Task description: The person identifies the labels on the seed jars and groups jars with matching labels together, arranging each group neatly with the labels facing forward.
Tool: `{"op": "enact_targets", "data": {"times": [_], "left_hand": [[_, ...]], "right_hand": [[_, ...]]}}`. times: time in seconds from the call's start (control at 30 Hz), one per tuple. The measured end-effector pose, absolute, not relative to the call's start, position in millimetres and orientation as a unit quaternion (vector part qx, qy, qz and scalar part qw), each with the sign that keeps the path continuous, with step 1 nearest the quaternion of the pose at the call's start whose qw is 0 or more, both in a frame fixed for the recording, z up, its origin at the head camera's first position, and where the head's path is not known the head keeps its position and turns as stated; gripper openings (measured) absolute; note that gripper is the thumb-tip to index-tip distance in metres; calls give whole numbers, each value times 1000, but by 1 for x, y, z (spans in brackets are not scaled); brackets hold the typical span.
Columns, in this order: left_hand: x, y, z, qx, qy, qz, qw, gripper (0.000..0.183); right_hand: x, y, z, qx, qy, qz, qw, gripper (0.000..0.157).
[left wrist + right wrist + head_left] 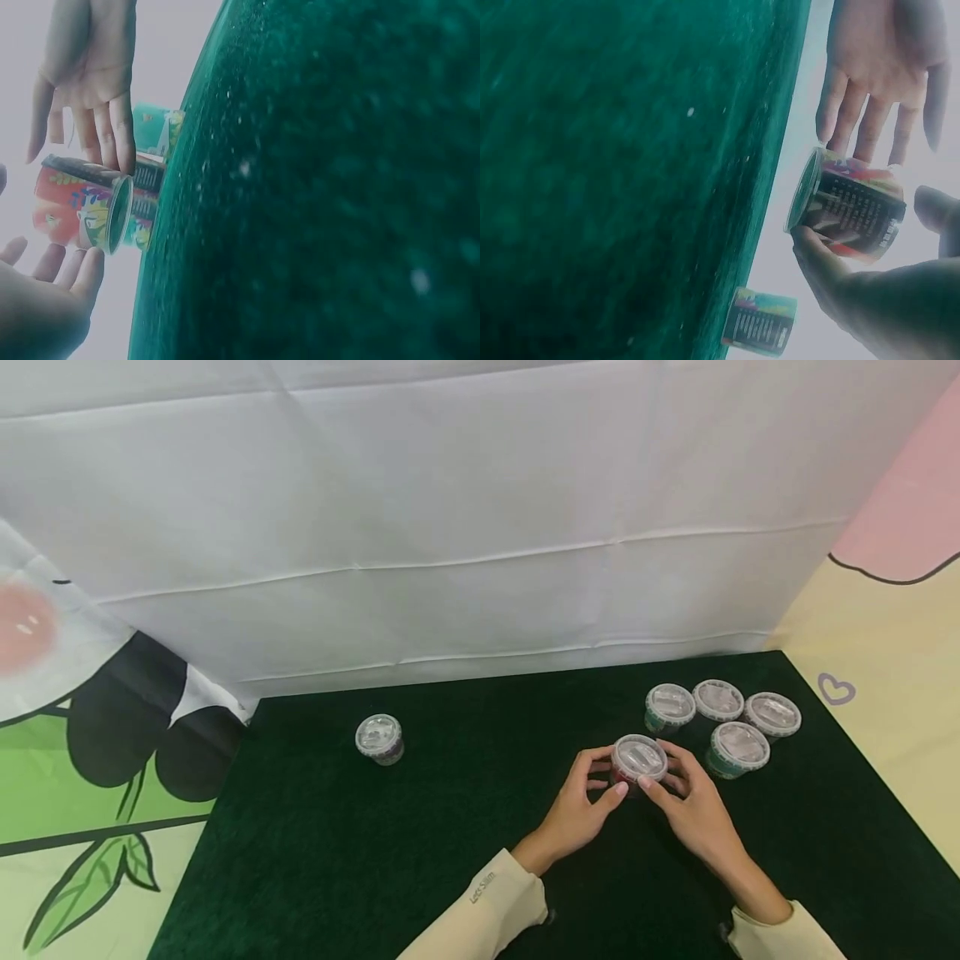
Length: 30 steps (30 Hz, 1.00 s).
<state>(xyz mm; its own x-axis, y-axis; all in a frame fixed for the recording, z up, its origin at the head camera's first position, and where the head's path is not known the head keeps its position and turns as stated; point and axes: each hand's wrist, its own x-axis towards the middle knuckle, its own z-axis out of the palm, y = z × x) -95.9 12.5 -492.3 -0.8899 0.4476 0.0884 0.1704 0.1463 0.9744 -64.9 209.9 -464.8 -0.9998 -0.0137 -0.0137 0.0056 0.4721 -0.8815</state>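
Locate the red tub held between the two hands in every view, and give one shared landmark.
Head: red tub, right of centre, in the lower half.
Left wrist: red tub, left side, just below mid-height.
Right wrist: red tub, right of centre, just below mid-height.
Shared landmark: the green tabletop.

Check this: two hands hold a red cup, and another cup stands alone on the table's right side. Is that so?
Not quite: the lone cup stands on the left side of the table, not the right, as the head view shows. The left hand and right hand do hold the red cup.
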Motion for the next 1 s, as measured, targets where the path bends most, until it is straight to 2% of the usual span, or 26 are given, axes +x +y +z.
{"op": "enact_targets", "data": {"times": [0.27,0.53,1.0], "left_hand": [[-97,-2,-495,188,757,620,84,44],[-100,-18,-496,189,759,618,79,49],[-97,-46,-494,195,752,621,98,58]], "right_hand": [[-67,197,-465,-44,848,-528,12,61],[-69,185,-463,-85,832,-549,15,60],[-73,168,-458,-116,821,-556,57,62]]}}
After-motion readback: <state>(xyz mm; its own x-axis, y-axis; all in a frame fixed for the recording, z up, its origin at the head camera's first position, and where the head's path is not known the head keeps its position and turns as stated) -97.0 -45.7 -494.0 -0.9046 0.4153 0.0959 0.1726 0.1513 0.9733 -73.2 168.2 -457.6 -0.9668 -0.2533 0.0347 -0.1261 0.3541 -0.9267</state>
